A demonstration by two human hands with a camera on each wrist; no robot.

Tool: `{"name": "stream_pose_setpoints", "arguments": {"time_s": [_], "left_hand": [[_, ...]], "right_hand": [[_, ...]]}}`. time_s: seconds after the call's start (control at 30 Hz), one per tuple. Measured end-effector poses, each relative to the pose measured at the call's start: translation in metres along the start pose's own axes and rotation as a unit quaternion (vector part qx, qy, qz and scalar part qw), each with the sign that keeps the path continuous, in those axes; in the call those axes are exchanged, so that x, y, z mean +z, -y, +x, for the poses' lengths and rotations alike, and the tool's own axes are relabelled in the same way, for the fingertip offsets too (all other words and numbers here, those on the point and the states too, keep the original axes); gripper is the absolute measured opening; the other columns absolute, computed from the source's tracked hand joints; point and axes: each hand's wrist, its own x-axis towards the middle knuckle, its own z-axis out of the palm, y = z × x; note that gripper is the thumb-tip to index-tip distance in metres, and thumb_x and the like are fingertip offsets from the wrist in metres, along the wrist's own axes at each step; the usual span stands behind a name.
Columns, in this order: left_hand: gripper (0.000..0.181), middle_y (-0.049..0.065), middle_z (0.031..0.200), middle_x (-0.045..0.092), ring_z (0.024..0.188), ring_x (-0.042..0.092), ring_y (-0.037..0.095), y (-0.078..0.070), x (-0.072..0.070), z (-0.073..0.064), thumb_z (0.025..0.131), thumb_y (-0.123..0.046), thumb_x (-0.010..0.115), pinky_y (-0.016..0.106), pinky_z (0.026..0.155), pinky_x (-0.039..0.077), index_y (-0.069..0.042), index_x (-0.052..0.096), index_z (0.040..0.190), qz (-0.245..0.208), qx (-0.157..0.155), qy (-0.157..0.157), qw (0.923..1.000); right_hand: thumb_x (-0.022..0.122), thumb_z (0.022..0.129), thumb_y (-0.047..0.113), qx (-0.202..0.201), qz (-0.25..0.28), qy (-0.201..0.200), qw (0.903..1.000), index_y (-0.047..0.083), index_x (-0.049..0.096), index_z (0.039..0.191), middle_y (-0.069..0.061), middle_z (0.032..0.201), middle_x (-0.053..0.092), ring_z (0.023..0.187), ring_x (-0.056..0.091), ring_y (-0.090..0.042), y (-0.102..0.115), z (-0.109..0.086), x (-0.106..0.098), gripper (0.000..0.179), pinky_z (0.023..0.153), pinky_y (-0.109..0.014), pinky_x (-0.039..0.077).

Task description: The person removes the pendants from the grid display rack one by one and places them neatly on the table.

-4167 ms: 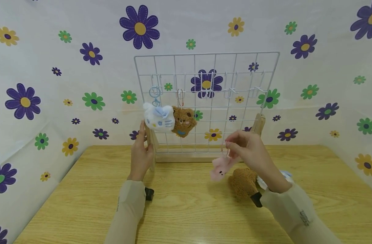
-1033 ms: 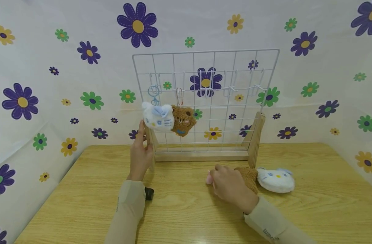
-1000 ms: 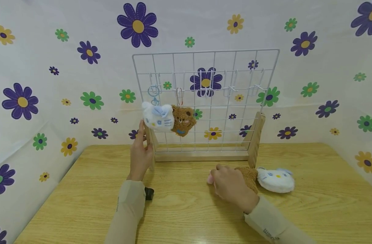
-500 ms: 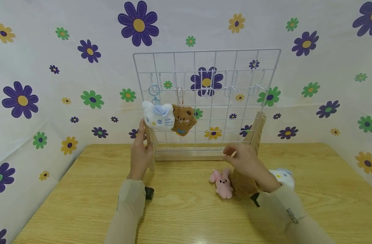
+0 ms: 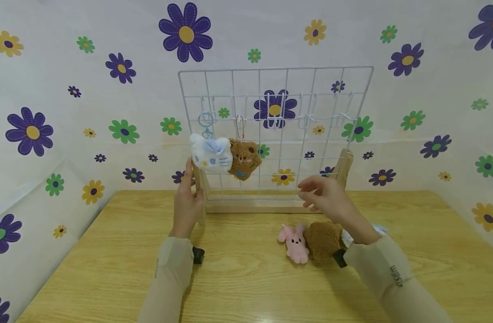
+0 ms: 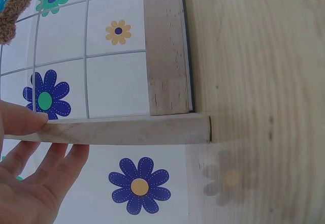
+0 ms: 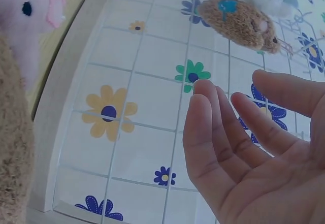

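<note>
Left hand (image 5: 187, 204) pinches a wooden post (image 6: 129, 130); right hand (image 5: 326, 197), loosely curved, holds nothing near a pink plush rabbit (image 5: 297, 247); right sleeve (image 5: 385, 260) lettering (image 5: 396, 276) is illegible.

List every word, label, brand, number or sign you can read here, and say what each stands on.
Right sleeve: dark lettering, too blurred to read.
Left sleeve: faint marking near its edge, too small to read.
Nothing readable elsewhere, including on the pink rabbit, the rack and the flowered backdrop.
</note>
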Motion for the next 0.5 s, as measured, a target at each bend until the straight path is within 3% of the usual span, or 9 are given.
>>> {"name": "stream_pose_setpoints", "arguments": {"time_s": [0.27,0.5], "left_hand": [[0.085,0.031,0.138,0.053,0.113,0.061,0.049,0.0,0.002,0.002,0.087,0.025,0.054,0.053,0.08,0.062,-0.006,0.026,0.161,-0.005,0.011,-0.008,0.9999],[0.085,0.031,0.138,0.052,0.116,0.06,0.047,0.002,0.001,0.001,0.089,0.023,0.054,0.053,0.082,0.061,-0.008,0.023,0.162,0.002,0.003,0.003,1.0]], "right_hand": [[0.061,0.1,0.001,0.006,0.034,-0.016,0.9993,-0.014,0.062,0.12,-0.027,0.11,0.067,0.079,0.07,-0.029,0.009,0.006,-0.004,0.025,0.064,-0.027,0.062],[0.061,0.101,0.004,0.001,0.051,-0.03,0.9983,-0.012,0.063,0.121,-0.028,0.117,0.065,0.08,0.071,-0.027,0.02,0.012,0.0,0.025,0.066,-0.031,0.064]]}}
